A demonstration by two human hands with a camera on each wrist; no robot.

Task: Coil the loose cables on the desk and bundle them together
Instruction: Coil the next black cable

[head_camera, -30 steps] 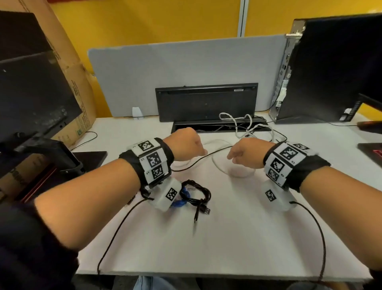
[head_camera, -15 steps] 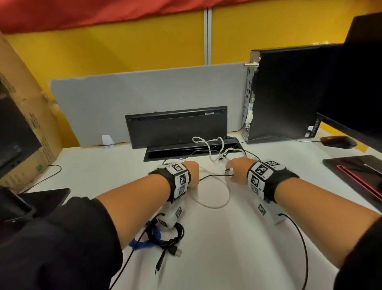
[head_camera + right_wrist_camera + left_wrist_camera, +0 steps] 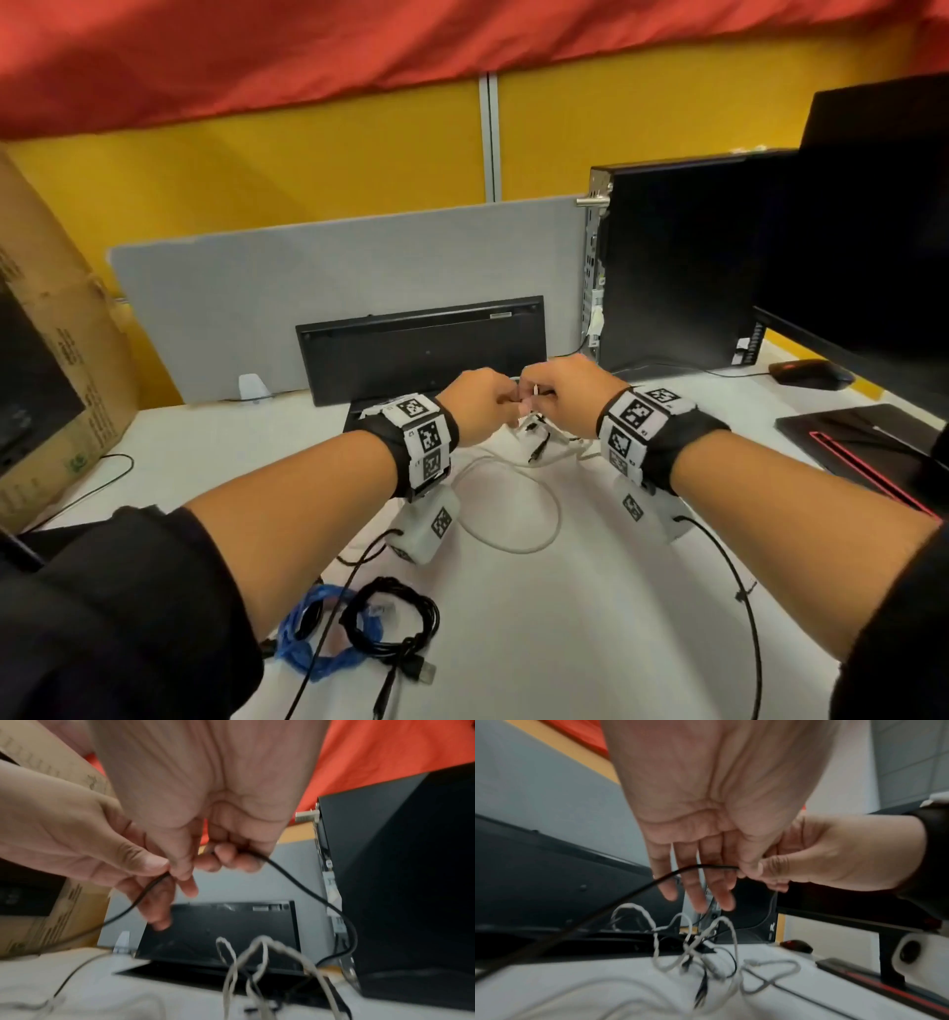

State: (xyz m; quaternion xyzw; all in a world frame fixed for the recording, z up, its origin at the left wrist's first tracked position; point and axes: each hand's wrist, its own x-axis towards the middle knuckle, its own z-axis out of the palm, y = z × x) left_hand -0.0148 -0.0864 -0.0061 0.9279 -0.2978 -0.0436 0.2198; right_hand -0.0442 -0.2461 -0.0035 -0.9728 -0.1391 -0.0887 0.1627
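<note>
Fingers [image 3: 226,854] of both hands pinch the black cable [image 3: 308,892], a light, limp cord best gripped near its end.

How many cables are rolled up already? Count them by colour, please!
blue coil: 1
black coil: 1
Total: 2 rolled-up cables
</note>
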